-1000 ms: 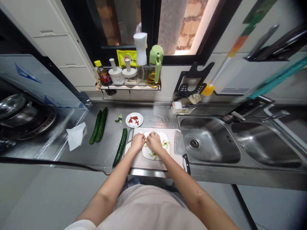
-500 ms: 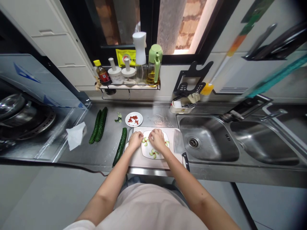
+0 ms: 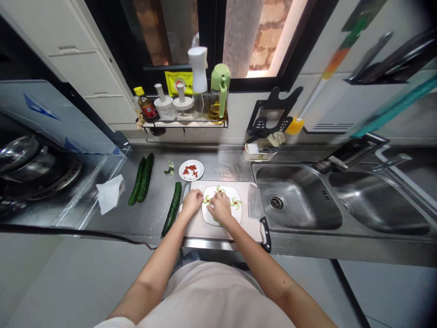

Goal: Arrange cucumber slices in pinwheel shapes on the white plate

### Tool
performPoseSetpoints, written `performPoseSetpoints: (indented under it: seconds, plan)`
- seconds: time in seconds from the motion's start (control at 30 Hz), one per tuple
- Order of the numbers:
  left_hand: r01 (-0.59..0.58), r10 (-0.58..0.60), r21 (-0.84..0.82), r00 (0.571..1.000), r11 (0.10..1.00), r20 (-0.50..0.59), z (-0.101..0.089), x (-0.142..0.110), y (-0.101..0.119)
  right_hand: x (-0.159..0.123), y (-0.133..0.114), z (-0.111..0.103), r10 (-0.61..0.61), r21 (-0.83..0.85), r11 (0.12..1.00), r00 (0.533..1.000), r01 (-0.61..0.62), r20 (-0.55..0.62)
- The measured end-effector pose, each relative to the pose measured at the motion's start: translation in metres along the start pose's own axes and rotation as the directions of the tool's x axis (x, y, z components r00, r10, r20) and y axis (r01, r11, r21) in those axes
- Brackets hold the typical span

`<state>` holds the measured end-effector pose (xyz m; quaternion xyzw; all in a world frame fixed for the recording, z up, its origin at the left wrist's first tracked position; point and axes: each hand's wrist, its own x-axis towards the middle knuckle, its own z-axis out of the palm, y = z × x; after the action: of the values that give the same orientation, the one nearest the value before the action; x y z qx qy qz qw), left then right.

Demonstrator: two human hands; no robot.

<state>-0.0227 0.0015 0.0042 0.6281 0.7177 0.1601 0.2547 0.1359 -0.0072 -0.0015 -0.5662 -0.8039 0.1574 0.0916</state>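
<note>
A white squarish plate (image 3: 228,189) lies on the pale pink cutting board (image 3: 194,230), bearing several pinwheel flowers of green-edged cucumber slices with red bits at their centres. My left hand (image 3: 192,202) is closed in a pinch at the plate's left edge, beside the left cucumber flower (image 3: 206,199). Over the middle of the plate, my right hand (image 3: 221,207) has its fingers bent down and drawn together near that same flower. Whatever is between the fingertips of either hand is too small to see. The right hand partly covers the lower flower.
Behind the board sits a small white dish (image 3: 191,177) of red pieces, with cucumber scraps (image 3: 170,168) beside it. A whole cucumber (image 3: 171,208) lies left of the board, two more farther left. A knife (image 3: 265,233) rests on the board's right side, near the sink (image 3: 297,196).
My right hand has shifted slightly down over the plate, uncovering the top flower and covering more of the lower one. My left hand stays pinched at the plate's left edge.
</note>
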Motion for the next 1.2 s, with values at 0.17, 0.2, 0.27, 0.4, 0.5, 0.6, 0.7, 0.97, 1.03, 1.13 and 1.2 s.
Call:
performPoseSetpoints:
  seconds: [0.17, 0.2, 0.27, 0.4, 0.5, 0.6, 0.7, 0.97, 1.03, 1.13, 1.2]
  plan:
    - [0.009, -0.01, 0.011, 1.0, 1.0, 0.005, -0.002, -0.001, 0.002, 0.001, 0.0, 0.002, -0.005, 0.013, 1.0, 1.0, 0.005, 0.016]
    - [0.009, -0.009, 0.011, 1.0, 1.0, 0.007, -0.001, -0.001, 0.002, 0.001, 0.0, 0.002, -0.007, 0.015, 1.0, 1.0, 0.006, 0.015]
    - [0.008, -0.008, 0.009, 1.0, 1.0, 0.011, -0.001, 0.0, 0.001, 0.0, 0.0, 0.003, -0.011, 0.016, 1.0, 1.0, 0.011, 0.01]
    - [0.008, -0.009, 0.012, 1.0, 1.0, 0.016, 0.001, 0.002, 0.0, 0.0, -0.001, 0.002, -0.022, 0.009, 1.0, 1.0, 0.022, 0.006]
    - [0.009, -0.009, 0.014, 1.0, 1.0, 0.016, 0.001, 0.002, 0.0, 0.0, -0.002, 0.001, -0.027, 0.007, 1.0, 1.0, 0.027, 0.007]
    - [0.012, -0.012, 0.015, 1.0, 1.0, 0.017, 0.001, 0.002, 0.0, 0.0, -0.001, 0.001, -0.02, 0.003, 1.0, 1.0, 0.02, 0.006]
    - [0.01, -0.01, 0.017, 1.0, 1.0, 0.016, 0.001, 0.002, 0.0, 0.0, 0.0, 0.001, -0.013, 0.009, 1.0, 1.0, 0.013, -0.002]
    - [0.006, -0.006, -0.009, 1.0, 1.0, 0.003, 0.004, -0.001, -0.004, -0.004, 0.008, -0.015, 0.035, 0.101, 0.995, 0.994, -0.025, -0.106]
    - [0.01, -0.011, -0.033, 1.0, 0.999, -0.021, 0.003, -0.002, -0.005, -0.008, 0.014, -0.021, 0.066, 0.132, 0.99, 0.988, -0.047, -0.14]
    - [0.006, -0.014, -0.08, 0.996, 0.997, -0.09, 0.001, -0.006, -0.008, -0.016, 0.026, -0.03, 0.117, 0.183, 0.98, 0.97, -0.078, -0.211]
    - [0.007, -0.025, -0.118, 0.989, 0.993, -0.148, -0.002, -0.009, -0.012, -0.023, 0.038, -0.038, 0.138, 0.223, 0.972, 0.947, -0.073, -0.289]
